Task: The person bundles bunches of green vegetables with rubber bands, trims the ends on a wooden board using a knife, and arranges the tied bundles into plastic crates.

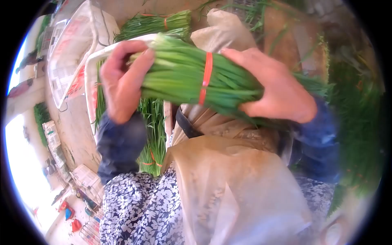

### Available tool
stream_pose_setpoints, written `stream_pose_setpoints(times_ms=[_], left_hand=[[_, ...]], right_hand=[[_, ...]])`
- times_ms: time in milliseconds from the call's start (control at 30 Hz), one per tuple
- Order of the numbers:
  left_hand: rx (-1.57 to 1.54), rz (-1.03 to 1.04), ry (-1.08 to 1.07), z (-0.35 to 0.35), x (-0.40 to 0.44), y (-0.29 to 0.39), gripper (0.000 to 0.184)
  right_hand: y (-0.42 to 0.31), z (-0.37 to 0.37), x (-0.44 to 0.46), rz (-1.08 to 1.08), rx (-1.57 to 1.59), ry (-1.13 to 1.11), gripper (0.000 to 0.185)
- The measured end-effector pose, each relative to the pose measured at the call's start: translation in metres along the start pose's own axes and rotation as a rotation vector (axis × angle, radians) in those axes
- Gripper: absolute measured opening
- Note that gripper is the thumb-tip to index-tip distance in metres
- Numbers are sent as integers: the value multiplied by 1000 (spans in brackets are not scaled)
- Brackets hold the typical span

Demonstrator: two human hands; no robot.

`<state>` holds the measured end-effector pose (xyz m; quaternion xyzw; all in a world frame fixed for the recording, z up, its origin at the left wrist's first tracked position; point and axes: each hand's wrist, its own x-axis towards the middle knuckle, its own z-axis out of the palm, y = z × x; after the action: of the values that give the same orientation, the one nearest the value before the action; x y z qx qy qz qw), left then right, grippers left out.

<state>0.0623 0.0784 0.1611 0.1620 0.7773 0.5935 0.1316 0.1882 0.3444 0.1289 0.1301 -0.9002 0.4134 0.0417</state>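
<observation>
A thick bundle of garlic chives (175,73) with a red band (206,77) round it lies crosswise in front of my body, pale stem ends to the left. My right hand (277,85) is wrapped round its leafy part, right of the band. At the stem ends my left hand (126,77) is closed, thumb and fingers curled against the cut ends. Whether it pinches a single stem there is too blurred to tell. Below the bundle, an apron (232,183) covers my lap.
A white crate (91,77) at the left holds banded bundles (153,139). Another banded bundle (163,25) lies behind it. A pale plastic basket (73,57) stands farther left. Loose greens (359,122) are heaped at the right.
</observation>
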Motion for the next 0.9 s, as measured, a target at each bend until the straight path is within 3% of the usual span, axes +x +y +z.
stream_pose_setpoints(times_ms=[67, 133, 167, 233, 300, 367, 433, 467, 600, 667, 900], left_hand=[[117, -76, -94, -12, -13, 37, 20], [332, -70, -215, -28, -19, 46, 29], [628, -2, -229, -27, -21, 46, 33], [993, 531, -299, -21, -15, 28, 37], [988, 565, -417, -11, -19, 22, 35], [766, 434, -690, -7, -24, 14, 37], [758, 422, -698, -7, -23, 11, 35], [723, 424, -706, -9, -23, 10, 33], [672, 454, -693, -7, -18, 8, 25], [680, 468, -696, -3, -16, 11, 23], [745, 537, -767, 8, -7, 19, 21]], right_hand=[[-24, -23, 5, 124, 142, -310, 90], [-5, -9, 6, 5, 262, -324, 87], [5, 0, 9, -32, 316, -370, 85], [15, 16, 11, -73, 371, -428, 83], [10, 27, 3, 129, 195, -440, 81], [4, 25, -4, 61, 146, -408, 77], [0, 24, -9, -119, -60, -199, 76], [-4, 24, -10, -114, -57, -148, 63], [-14, 23, -6, -132, -70, -158, 49], [-19, 29, -1, -173, -41, -84, 32], [-30, 33, 10, -192, -119, -45, 24]])
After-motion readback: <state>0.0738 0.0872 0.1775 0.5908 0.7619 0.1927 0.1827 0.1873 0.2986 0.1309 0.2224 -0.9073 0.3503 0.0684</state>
